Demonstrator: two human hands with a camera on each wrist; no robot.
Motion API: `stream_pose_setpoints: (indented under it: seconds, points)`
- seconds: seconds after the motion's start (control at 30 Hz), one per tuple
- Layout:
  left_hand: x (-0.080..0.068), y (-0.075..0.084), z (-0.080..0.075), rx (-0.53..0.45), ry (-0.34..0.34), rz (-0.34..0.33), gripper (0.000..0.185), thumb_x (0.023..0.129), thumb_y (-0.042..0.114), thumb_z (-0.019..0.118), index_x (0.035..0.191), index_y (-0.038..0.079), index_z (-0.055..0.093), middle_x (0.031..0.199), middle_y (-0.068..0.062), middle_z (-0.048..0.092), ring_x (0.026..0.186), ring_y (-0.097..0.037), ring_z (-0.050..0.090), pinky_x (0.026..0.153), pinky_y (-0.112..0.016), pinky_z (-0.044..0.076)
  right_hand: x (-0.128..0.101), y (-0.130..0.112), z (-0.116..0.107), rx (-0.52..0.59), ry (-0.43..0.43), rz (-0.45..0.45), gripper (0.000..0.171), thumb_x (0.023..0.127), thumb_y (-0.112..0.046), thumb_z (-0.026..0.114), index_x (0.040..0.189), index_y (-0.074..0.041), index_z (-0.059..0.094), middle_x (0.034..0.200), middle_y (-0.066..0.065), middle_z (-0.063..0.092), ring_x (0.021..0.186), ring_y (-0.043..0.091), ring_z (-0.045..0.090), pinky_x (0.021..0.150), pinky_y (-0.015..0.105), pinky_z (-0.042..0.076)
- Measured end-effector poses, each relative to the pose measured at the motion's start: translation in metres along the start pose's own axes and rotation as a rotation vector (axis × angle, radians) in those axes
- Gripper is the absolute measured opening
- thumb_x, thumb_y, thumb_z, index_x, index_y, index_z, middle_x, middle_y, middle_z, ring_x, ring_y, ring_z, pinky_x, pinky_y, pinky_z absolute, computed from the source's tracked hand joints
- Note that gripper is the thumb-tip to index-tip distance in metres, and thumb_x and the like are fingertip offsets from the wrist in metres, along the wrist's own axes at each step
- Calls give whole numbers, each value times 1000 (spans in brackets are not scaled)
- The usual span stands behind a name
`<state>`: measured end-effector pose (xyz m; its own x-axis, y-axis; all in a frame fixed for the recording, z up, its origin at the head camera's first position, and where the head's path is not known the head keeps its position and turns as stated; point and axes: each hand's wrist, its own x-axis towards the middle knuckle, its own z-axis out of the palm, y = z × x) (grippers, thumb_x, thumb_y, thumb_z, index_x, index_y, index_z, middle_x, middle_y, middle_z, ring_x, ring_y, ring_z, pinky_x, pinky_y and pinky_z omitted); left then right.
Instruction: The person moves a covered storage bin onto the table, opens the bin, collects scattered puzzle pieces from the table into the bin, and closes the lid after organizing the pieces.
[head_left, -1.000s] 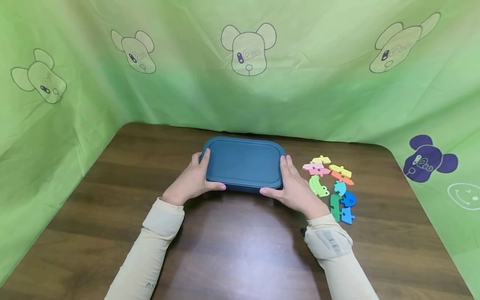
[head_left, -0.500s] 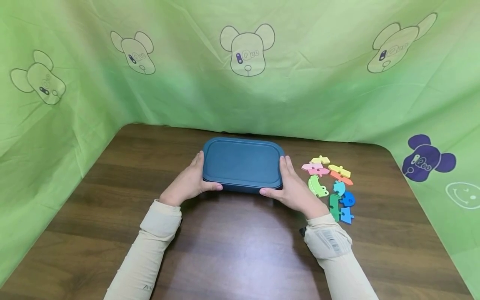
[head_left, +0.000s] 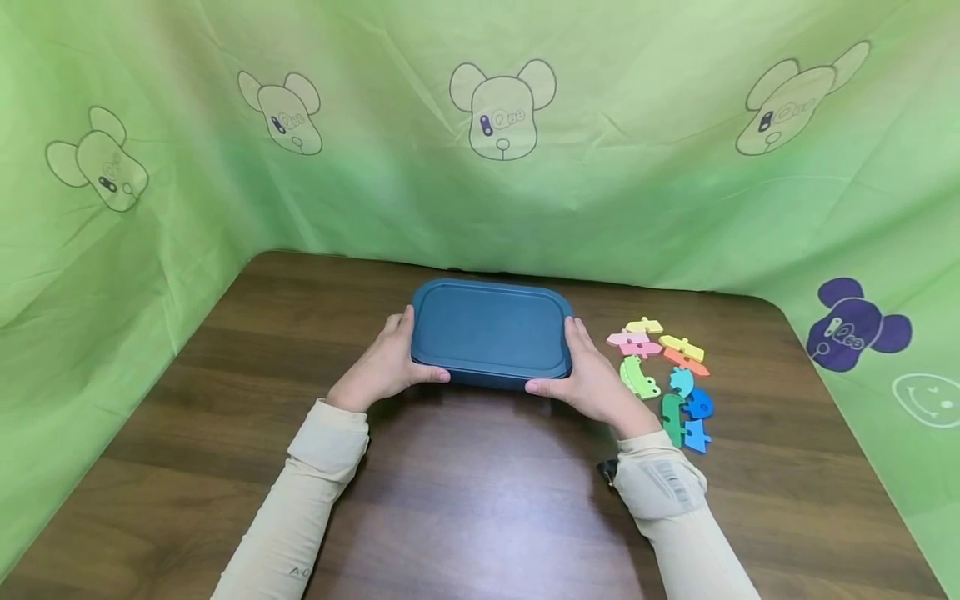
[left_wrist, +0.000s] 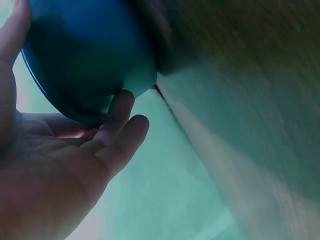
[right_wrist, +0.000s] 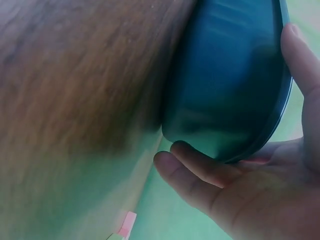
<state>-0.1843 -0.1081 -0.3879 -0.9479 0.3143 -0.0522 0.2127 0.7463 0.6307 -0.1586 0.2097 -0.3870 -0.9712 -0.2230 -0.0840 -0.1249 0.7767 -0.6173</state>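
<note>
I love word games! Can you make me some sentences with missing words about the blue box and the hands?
1. Both hands hold the dark ____ box by its two short ends.
2. The box sits on a brown ____ table.
3. The colourful puzzle pieces lie beside the person's ____ hand.
4. The left hand holds the box with its thumb on ____ of the rim.

Missing words: blue; wooden; right; top
</note>
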Motion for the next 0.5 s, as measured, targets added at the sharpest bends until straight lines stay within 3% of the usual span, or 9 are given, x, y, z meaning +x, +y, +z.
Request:
stream_pose_setpoints:
  seconds: [0.5]
  points:
    - [0, 6, 1, -21, -3, -3, 127, 80, 53, 83, 160, -4, 2, 164, -23, 13, 149, -32, 22, 116, -45, 26, 1, 1, -3, 7, -5, 30, 130, 79, -58, 81, 159, 4, -2, 165, 25, -5, 150, 43, 6, 115, 59, 19]
